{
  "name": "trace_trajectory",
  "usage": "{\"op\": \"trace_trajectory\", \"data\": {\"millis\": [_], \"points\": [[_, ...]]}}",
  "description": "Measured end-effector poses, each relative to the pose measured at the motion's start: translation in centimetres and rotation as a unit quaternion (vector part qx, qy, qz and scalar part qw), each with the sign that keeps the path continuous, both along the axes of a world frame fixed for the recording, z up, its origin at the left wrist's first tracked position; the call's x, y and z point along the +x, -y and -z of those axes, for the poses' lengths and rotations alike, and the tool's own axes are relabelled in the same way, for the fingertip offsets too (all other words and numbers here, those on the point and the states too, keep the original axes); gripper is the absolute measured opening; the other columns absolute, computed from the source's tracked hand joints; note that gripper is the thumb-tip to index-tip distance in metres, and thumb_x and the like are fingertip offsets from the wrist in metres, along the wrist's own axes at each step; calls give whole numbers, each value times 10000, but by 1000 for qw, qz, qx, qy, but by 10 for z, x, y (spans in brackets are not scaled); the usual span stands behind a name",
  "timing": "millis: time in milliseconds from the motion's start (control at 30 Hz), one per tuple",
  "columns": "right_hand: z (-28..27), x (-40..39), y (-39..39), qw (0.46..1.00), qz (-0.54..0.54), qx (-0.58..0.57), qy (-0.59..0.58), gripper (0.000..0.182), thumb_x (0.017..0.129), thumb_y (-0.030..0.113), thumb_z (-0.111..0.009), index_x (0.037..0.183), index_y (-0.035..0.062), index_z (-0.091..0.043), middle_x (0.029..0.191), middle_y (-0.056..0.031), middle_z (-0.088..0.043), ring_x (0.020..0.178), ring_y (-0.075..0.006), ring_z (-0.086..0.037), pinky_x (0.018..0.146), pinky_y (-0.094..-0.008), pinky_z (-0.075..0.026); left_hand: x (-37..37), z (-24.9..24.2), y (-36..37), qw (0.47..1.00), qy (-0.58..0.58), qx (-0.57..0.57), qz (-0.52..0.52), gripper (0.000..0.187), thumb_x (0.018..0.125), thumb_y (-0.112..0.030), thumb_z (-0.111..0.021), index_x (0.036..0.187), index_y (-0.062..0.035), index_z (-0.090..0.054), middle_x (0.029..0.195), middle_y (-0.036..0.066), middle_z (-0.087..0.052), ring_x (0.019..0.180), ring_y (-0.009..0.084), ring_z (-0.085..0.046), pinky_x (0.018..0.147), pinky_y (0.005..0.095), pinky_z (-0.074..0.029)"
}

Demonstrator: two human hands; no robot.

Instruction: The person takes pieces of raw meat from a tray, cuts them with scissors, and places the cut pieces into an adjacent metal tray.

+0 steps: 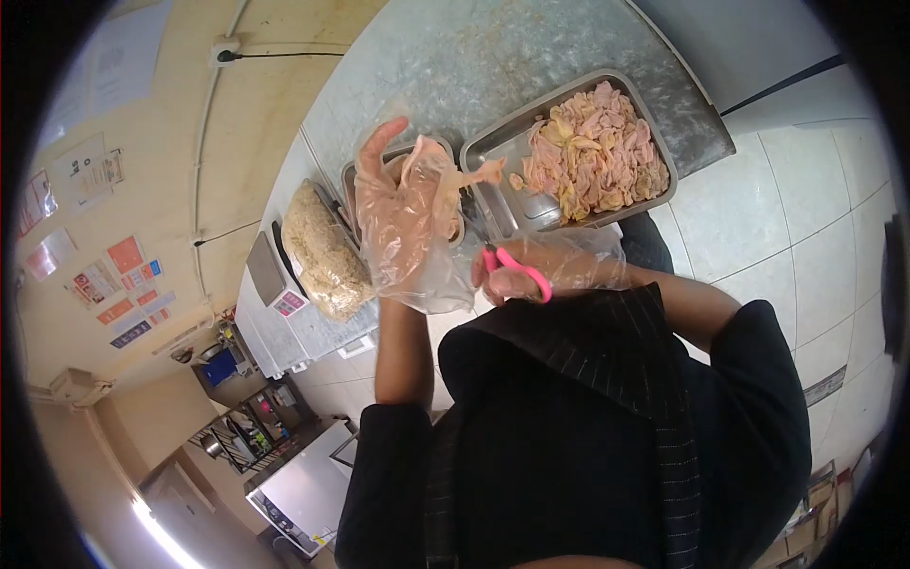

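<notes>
My left hand point(403, 204), in a loose clear plastic glove, is raised with fingers spread and holds a pale pink piece of raw meat point(474, 174) between thumb and fingers. My right hand point(536, 268), also gloved, grips pink-handled scissors point(512, 266) whose blades point up toward the meat piece. Just behind the hands, a metal tray point(502, 147) holds a heap of pale meat pieces point(597, 156). A second smaller tray point(349, 180) sits partly hidden behind my left hand.
The trays stand on a steel table point(455, 66). A tray of shredded beige food point(322, 251) rests on a scale point(270, 275) at the table's left end. Tiled floor lies to the right; shelves and a counter point(303, 484) are below left.
</notes>
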State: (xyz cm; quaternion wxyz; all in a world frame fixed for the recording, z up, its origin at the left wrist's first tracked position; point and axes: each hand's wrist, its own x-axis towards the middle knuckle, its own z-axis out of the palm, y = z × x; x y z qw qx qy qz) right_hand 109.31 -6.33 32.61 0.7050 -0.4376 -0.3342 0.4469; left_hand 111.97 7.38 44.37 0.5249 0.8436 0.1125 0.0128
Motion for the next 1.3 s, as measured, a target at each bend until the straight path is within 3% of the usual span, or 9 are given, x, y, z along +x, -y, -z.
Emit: {"op": "trace_trajectory", "data": {"millis": [67, 200, 300, 500, 767, 900, 1067, 1167, 1300], "points": [[5, 2, -12, 995, 87, 37, -16, 476, 942, 501, -481, 1012, 44, -593, 754, -15, -597, 712, -139, -549, 669, -295, -438, -3, 10, 0, 996, 75, -46, -23, 384, 890, -117, -646, 1228, -63, -474, 850, 33, -605, 767, 76, -568, 654, 210, -466], [-36, 18, 2, 972, 220, -38, -70, 349, 890, 379, -646, 913, 32, -639, 742, -10, -594, 694, -91, -514, 645, -264, -431, -14, 13, 5, 991, 93, -85, -55, 383, 891, -113, -643, 1226, -57, -466, 996, 68, -582, 907, 127, -583, 782, 253, -492], [-41, 19, 6, 972, 210, -46, -93, 318, 840, 344, -719, 855, 34, -648, 714, -2, -588, 680, -74, -501, 622, -251, -415, -18, 25, -5, 973, 224, 56, 6, 382, 895, -115, -638, 1225, -53, -456, 1126, 89, -523, 1013, 165, -561, 877, 286, -472], [-43, 28, 6, 979, 187, -73, -45, 367, 802, 385, -741, 835, 38, -625, 696, 6, -557, 661, -79, -484, 602, -251, -396, -26, 21, -6, 966, 210, 142, -45, 412, 898, -145, -645, 1251, -72, -447, 1083, 78, -535, 956, 148, -559, 828, 261, -470], [-51, 31, 11, 982, 171, -79, -15, 361, 771, 361, -765, 796, 40, -602, 678, 13, -536, 637, -74, -475, 591, -240, -385, -34, 13, -4, 987, 126, -13, -101, 422, 880, -78, -644, 1245, -38, -437, 1173, 91, -506, 1076, 193, -542, 920, 311, -466], [-41, 28, 8, 983, 169, -8, -76, 404, 813, 417, -724, 848, 30, -612, 698, 1, -560, 669, -83, -514, 594, -240, -403, -40, 14, -8, 963, 150, -222, -36, 450, 875, -53, -641, 1269, -36, -423, 1181, 98, -510, 1087, 198, -538, 922, 312, -466], [-51, 36, -2, 969, 223, -29, -106, 320, 850, 340, -694, 885, 35, -605, 773, 8, -573, 745, -66, -527, 644, -233, -417, -31, 20, -7, 985, 112, -105, -75, 519, 878, -15, -623, 1332, -38, -373, 1201, 121, -519, 1087, 201, -547, 894, 300, -480], [-63, 41, 0, 968, 217, -72, -99, 268, 870, 283, -675, 936, 37, -590, 833, -2, -576, 751, -74, -527, 661, -235, -420, -39, 22, -10, 979, 123, -153, -59, 567, 871, -16, -630, 1362, -34, -345, 1211, 126, -517, 1070, 195, -558, 868, 287, -488], [-46, 43, -14, 915, 397, -33, -59, 236, 855, 216, -698, 929, 12, -604, 754, -3, -570, 678, -67, -501, 609, -225, -429, -50, 36, -24, 970, 156, -176, -55, 571, 850, -27, -652, 1340, -23, -360, 1208, 120, -517, 1053, 193, -568, 852, 283, -493]]}}
